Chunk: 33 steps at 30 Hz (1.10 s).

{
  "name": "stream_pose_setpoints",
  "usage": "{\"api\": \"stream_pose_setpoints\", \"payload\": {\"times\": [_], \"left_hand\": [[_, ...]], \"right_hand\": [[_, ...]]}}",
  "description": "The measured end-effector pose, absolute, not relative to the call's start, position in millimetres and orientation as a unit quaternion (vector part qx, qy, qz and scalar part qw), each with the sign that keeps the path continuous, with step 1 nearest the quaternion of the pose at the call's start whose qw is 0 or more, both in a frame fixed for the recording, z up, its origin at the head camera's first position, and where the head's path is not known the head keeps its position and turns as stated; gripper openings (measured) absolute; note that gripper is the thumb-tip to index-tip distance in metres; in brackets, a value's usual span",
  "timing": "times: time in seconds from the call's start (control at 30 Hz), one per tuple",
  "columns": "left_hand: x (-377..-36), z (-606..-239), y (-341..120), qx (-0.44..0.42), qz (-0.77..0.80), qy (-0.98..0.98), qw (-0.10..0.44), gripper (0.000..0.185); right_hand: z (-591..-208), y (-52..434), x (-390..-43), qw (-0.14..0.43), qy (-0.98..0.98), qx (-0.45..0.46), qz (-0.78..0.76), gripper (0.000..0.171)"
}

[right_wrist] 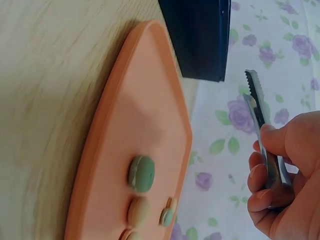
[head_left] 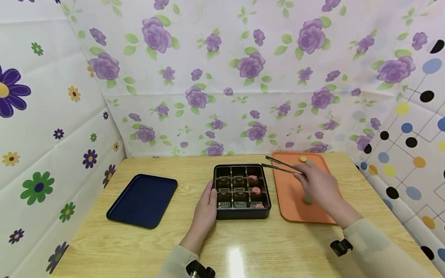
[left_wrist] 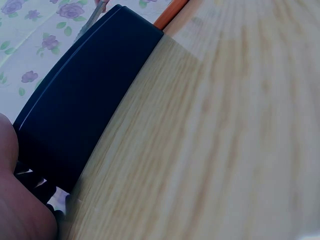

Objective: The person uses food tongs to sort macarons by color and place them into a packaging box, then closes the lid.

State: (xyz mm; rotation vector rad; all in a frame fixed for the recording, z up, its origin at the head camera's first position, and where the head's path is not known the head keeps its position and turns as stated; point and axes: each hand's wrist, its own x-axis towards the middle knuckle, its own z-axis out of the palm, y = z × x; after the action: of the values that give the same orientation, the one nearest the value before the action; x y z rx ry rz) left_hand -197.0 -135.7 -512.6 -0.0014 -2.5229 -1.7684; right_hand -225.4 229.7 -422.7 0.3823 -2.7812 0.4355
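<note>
Right hand (head_left: 321,187) (pinching) tongs (head_left: 279,166), tips up-left

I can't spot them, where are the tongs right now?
In the head view, the tongs are in the right hand, held above the orange tray, just right of the black box.

Floral-papered walls (head_left: 222,77) around wooden table (head_left: 139,247)

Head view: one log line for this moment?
left hand: steadies compartment box | right hand: holds tongs, empty | orange tray: macarons
</note>
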Motion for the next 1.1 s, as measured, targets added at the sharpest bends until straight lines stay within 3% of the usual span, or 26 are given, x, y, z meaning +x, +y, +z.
{"api": "stream_pose_setpoints", "payload": {"times": [0.37, 1.1], "left_hand": [[-198, -515, -136, -0.009, -0.565, -0.824, 0.038, 0.059], [-198, -512, -133, 0.003, -0.573, -0.819, 0.025, 0.059]], "right_hand": [[-427, 263, -224, 0.12, -0.974, 0.089, 0.171, 0.042], [-430, 324, -230, 0.119, -0.979, 0.035, 0.163, 0.044]]}}
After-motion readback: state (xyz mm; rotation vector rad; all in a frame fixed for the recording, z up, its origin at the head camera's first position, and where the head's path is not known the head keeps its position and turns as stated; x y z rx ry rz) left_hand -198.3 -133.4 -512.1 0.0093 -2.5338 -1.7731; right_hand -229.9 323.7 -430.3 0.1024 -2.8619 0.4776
